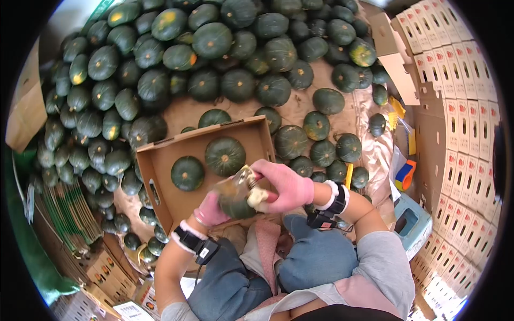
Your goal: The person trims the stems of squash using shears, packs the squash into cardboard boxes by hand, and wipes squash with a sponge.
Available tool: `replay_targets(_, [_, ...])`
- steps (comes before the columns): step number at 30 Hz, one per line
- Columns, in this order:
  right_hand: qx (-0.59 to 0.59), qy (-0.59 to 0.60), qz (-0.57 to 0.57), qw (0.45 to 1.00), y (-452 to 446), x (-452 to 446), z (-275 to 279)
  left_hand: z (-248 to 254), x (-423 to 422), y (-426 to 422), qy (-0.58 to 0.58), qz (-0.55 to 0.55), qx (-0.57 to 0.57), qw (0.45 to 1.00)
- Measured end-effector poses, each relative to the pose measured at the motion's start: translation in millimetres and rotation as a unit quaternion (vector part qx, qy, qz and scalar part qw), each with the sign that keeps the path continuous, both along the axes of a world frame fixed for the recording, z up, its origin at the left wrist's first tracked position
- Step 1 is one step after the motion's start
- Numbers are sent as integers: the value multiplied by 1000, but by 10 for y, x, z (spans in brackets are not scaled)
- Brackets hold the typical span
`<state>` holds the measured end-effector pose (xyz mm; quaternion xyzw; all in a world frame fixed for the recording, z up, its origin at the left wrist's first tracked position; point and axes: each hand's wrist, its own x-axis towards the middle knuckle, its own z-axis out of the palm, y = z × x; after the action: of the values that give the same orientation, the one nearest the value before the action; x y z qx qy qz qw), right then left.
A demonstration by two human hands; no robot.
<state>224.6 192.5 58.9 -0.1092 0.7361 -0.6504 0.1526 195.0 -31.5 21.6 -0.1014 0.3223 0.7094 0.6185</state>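
Observation:
My left hand (211, 209), in a pink glove, is closed on the side of a dark green kabocha squash (236, 208) above the near edge of a cardboard box. The squash is blurred and partly covered. My right hand (286, 186), also gloved in pink, is wrapped round a pair of red-handled pruning shears (252, 177), held against the top of that squash. Their blades are too blurred to make out. Inside the open cardboard box (160, 206), two more squashes, one larger (225, 155) and one smaller (188, 173), rest apart from my hands.
A large heap of squashes (212, 40) spreads across the back and left. Several loose ones (290, 142) lie right of the box. Stacked printed cartons (463, 123) line the right side. A blue plastic stool (415, 224) and an orange-and-blue tape dispenser (406, 175) are at my right.

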Motion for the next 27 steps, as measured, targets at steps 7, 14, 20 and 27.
replay_targets(7, [99, -82, -457, 880, 1441, -832, -755, -36, 80, -5, 217, -60, -128, 966])
replay_targets(14, [329, -106, -665, 662, 2387, -860, -772, 36, 72, 50, 349, -99, -190, 912])
replay_targets(20, [418, -78, -615, 665, 2496, -868, -1122, -136, 197, 35, 512, -117, -260, 810])
replay_targets(27, [311, -161, -486, 801, 2840, -924, -1058, 139, 15, -213, 617, -99, -295, 723])
